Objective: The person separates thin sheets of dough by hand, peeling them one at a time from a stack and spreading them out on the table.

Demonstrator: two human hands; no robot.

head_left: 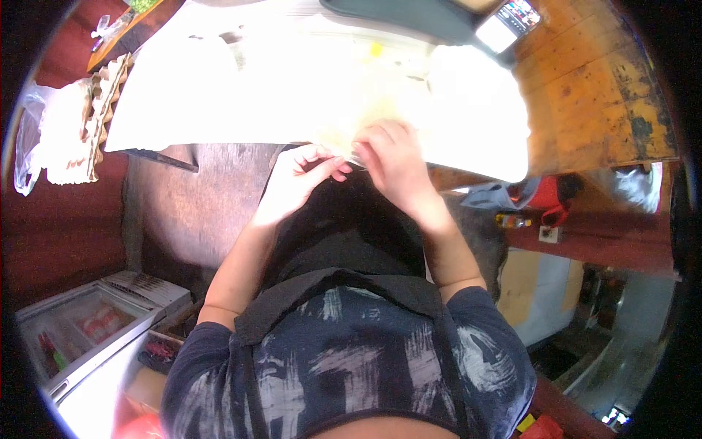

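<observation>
Black apron point(340, 219) nearest. Left hand point(298, 178): fingers curled, thumb tip at a small pale piece point(356, 159); right hand point(395, 162): fingers bent close together over its other end. Can't tell if either pinches. Piece sits between hands at white table point(197, 102) edge, long axis roughly crosswise. Lit phone point(507, 26) far right; screen text too small to read.
</observation>
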